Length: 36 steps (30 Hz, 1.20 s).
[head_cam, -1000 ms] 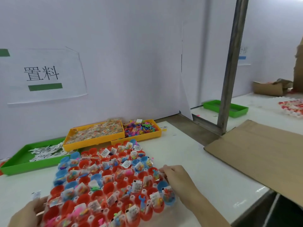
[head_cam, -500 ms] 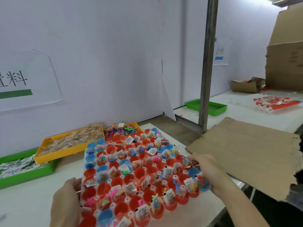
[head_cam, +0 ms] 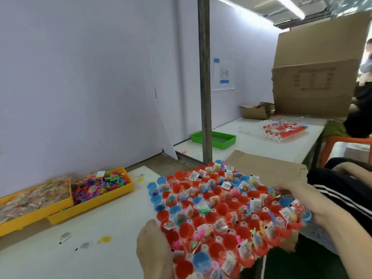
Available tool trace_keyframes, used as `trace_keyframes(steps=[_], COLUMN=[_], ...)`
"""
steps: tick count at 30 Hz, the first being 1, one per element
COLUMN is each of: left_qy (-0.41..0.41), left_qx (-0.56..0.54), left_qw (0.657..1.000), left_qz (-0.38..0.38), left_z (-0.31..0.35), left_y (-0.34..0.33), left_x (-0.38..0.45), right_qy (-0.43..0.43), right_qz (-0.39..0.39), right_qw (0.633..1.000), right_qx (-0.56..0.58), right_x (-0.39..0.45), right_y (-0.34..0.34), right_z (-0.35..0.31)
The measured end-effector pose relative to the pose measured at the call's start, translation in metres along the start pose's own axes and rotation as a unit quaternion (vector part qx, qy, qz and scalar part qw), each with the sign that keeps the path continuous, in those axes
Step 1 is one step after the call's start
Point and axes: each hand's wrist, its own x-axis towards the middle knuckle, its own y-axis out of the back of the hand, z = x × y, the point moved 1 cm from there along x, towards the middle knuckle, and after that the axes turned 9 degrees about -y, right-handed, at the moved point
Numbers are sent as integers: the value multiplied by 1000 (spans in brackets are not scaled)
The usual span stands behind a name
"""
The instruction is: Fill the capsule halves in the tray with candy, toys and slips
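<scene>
Both hands clamped on the tray (head_cam: pixel 209 251) of capsule halves (head_cam: pixel 221 208) – left hand (head_cam: pixel 155 250) lower center, right hand (head_cam: pixel 302 200) at right – fingers curled round its edges.

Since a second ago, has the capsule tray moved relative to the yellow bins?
Yes. The capsule tray, held by both hands, has shifted right, away from the yellow bins, toward the cardboard sheet.

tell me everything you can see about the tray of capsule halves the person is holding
The tray of capsule halves is a pale, thin-looking plastic grid packed with red and blue cups, mouths up. Many hold small clear candy packets, bright toys and white printed slips; several red cups look empty. The left hand grips its near-left edge and the right hand its right edge. It seems lifted and tilted, reaching past the white table's right edge toward the flat cardboard; its underside is hidden.
</scene>
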Motion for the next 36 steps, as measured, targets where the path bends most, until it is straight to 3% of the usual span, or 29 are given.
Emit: trace_keyframes(steps=[8, 17, 22, 29, 36], left_qy=[54, 160, 137, 111, 215], left_qx=[-92, -211, -172, -86, -104], left_qw=[992, 964, 974, 985, 953], left_qz=[-68, -26, -60, -105, -189], left_z=[25, 63, 62, 55, 44], left_y=[-89, -169, -185, -190, -188], left_x=[-29, -28, -22, -8, 16], right_qy=[-20, -48, -45, -36, 27], right_qz=[27, 52, 97, 98, 80], right_qw=[999, 997, 992, 991, 994], right_qx=[-29, -21, -68, -84, -64], right_x=[50, 141, 186, 213, 200], right_y=[77, 117, 126, 130, 137], right_z=[-7, -31, -36, -27, -27])
